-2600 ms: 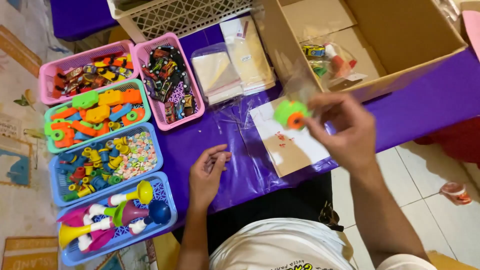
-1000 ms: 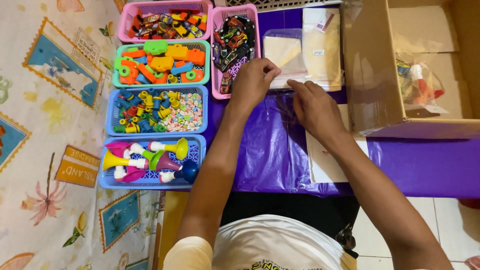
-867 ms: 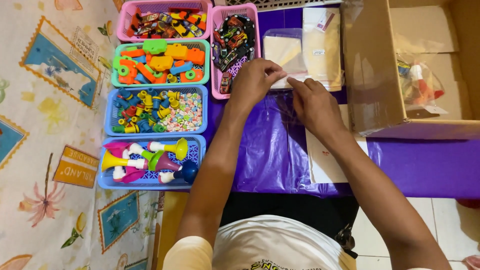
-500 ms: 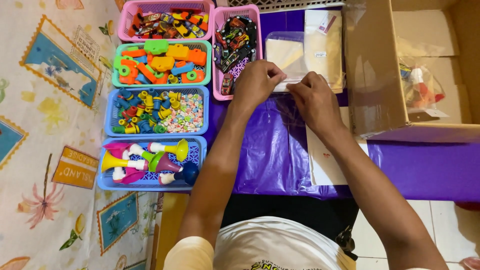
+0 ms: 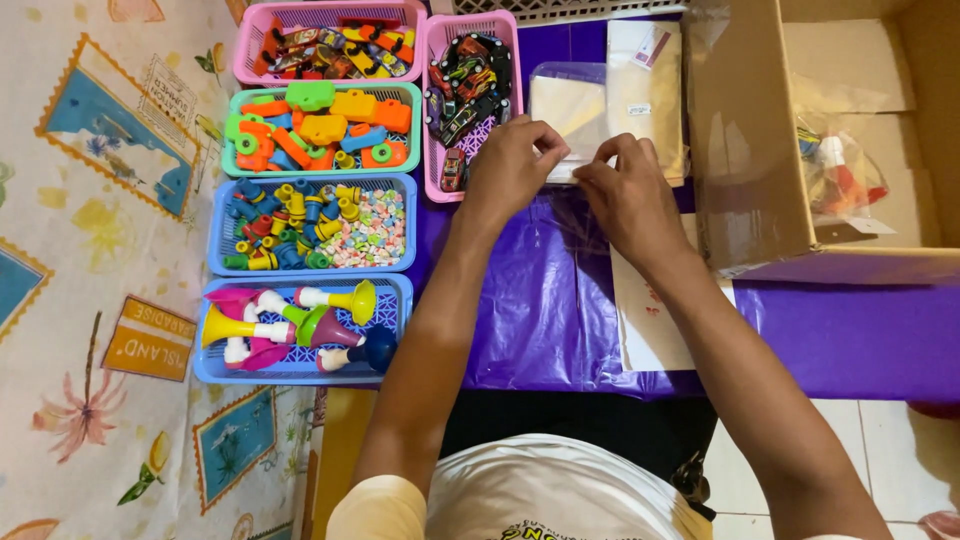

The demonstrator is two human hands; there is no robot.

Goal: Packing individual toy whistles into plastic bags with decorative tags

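We judge the bag-picking step in hand: left hand (image 5: 510, 170) and right hand (image 5: 625, 195) pinch narrow on the clear plastic bags (image 5: 572, 115) at twelve o'clock on the purple counter (image 5: 850, 330); next, separating one sheet cleanly

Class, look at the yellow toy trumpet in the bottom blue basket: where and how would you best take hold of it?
Probably by the white tube of the yellow trumpet, coming from above. It lies flat on top of the other horns in the blue basket, bell pointing left. The tube is narrow enough to pinch, while the flared bell is wide and sits against the basket wall.
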